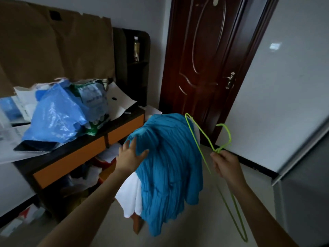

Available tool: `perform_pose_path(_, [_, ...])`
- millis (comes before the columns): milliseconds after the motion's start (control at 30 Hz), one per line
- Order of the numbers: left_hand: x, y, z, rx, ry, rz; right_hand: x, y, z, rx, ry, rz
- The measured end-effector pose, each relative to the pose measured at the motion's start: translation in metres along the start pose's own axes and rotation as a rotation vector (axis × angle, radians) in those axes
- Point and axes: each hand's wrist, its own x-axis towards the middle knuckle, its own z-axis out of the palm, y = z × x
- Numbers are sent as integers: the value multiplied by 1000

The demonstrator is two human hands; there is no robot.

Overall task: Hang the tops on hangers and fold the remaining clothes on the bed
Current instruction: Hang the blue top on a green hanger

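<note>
**Position.** The blue ribbed top [169,166] is draped over a support that is mostly hidden, on top of a white garment [130,198]. It is just beside the table [74,157] and in front of the door [204,59].

**Hands.** The left hand [130,157] lies flat on the top's upper edge with its fingers spread and grasping nothing. The right hand [225,164] pinches the green wire hanger [216,149] at the neck, below the hook.

**Handling.** The top is probably light, soft and limp, and it will sag wherever it is unsupported. Take hold at the shoulder or the neckline. The hanger is thin and probably springy, so keep the grip at the neck.

**Orientation.** The ribs of the top run downward and its free edge hangs toward the floor. The hanger's long axis slants steeply, from its far end beside the top to its near end at lower right. The hook points up and away.
</note>
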Motion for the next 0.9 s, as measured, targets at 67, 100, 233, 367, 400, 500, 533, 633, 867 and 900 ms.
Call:
perform_pose_path(67, [14,21,8,55,-62,-68,6,10,-3,1,-38,22])
perform_pose_path(100, [21,30,12,91,-81,-85,9,15,-6,7,-53,31])
perform_pose_path(233, [45,48,28,163,-158,-177,19,28,-22,25,-62,42])
perform_pose_path(367, [47,39,41,229,-132,-110,29,35,-37,32,-30,22])
perform_pose_path(400, [45,39,41,205,-70,-75,32,35,-40,33,-38,14])
perform_pose_path(500, [39,40,31,136,74,-35,37,32,-41,36,-54,-9])
perform_pose_path(533, [36,40,23,112,119,-20,38,31,-41,43,-56,-12])
perform_pose_path(633, [23,32,-10,16,289,86,42,24,-35,29,-79,-50])
perform_pose_path(867, [-35,-3,-128,-30,491,108,55,-18,21,88,-211,-222])
perform_pose_path(900, [-47,-9,-144,-44,491,111,55,-24,35,96,-232,-257])
